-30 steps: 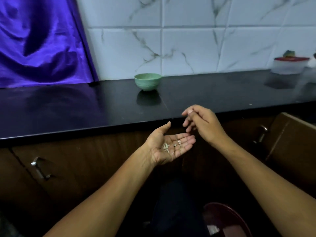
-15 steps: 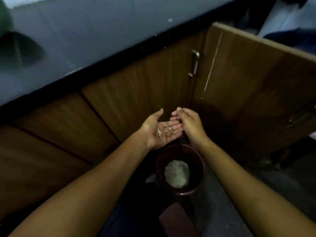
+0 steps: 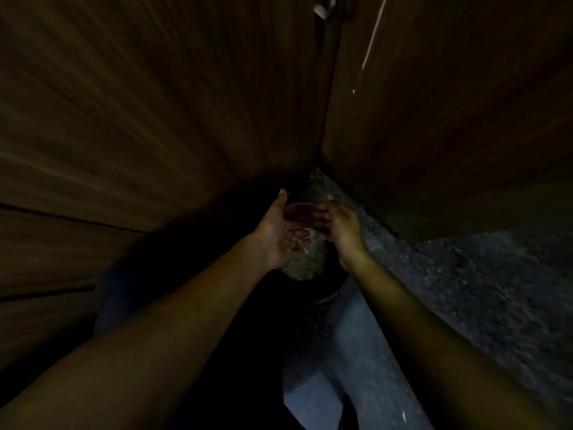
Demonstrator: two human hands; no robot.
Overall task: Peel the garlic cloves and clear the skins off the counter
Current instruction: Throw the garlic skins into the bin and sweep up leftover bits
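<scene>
Skins (image 3: 303,241), a few pale flakes, lie in your left hand (image 3: 280,237), which is spread open, palm up, above the bin (image 3: 331,293). Your right hand (image 3: 345,229) hangs just beside it over the same bin; its fingers are too blurred to tell whether they are straight or curled. Cabinet doors (image 3: 155,119) stand behind.

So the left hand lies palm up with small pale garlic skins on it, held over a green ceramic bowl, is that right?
One thing is wrong. The left hand lies palm up with the small pale garlic skins on it, but it is held over the dark red round bin on the floor, not over a green bowl. The head view shows this.
</scene>
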